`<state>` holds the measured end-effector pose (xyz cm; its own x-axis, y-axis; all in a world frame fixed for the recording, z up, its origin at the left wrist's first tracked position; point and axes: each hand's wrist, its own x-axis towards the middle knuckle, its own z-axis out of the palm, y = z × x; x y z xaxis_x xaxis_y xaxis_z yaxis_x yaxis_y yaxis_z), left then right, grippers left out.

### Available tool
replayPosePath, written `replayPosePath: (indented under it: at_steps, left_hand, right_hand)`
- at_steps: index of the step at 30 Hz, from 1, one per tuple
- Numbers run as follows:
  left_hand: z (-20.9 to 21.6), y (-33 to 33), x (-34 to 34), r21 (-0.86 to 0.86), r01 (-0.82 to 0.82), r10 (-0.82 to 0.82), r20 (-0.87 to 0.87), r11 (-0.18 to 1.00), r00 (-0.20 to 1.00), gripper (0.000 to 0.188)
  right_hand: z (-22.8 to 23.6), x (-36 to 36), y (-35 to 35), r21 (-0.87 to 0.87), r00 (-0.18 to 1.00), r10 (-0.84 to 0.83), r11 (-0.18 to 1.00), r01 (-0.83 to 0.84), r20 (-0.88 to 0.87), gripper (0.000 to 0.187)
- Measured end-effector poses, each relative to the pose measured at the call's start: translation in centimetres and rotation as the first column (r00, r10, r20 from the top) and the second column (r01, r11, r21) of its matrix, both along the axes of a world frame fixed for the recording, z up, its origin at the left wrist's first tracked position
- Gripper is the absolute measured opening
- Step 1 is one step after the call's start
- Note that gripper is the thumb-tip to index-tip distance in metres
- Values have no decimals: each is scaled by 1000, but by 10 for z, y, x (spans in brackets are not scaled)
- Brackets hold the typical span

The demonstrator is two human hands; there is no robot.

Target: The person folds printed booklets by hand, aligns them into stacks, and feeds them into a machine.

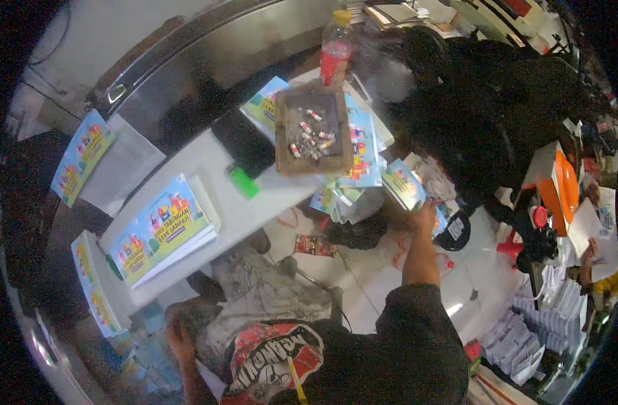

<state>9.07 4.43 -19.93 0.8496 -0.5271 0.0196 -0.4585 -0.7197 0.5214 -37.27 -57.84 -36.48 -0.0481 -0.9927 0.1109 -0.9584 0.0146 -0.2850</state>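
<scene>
My right hand [425, 217] is clamped on a booklet [403, 183] held beyond the bench [255, 209] edge, cover up for reading; left hand [177, 337] rests low, its grip unclear.

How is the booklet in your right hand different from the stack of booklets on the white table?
The booklet is a single copy, held in the air by the right hand; the stack is many copies lying flat on the table. The held booklet is tilted and looks smaller, being farther off; the stack shows its whole cover. Both have the same bright blue, green and yellow cover.
</scene>
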Motion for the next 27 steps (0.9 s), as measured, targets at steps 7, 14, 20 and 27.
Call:
replayPosePath:
  at_steps: [7, 14, 20, 27]
  left_hand:
    - [38, -13, -18, 240, -33, 20, 57, 970, 998, 34]
    - [48, -55, -19, 208, 15, -18, 10, 978, 1000, 34]
    - [35, -56, -8, 302, 9, 13, -68, 953, 998, 34]
    - [63, -92, -50, 38, 67, -42, -461, 997, 886, 39]
  right_hand:
    - [-9, -11, 13, 70, 940, 176, 984, -162, -293, 50]
    - [2, -40, -2, 225, 848, 512, 849, -477, -135, 55]
    - [57, -19, 14, 227, 876, 476, 864, -449, -79, 37]
    - [151, -4, 79, 604, 662, 748, 551, -576, -50, 29]
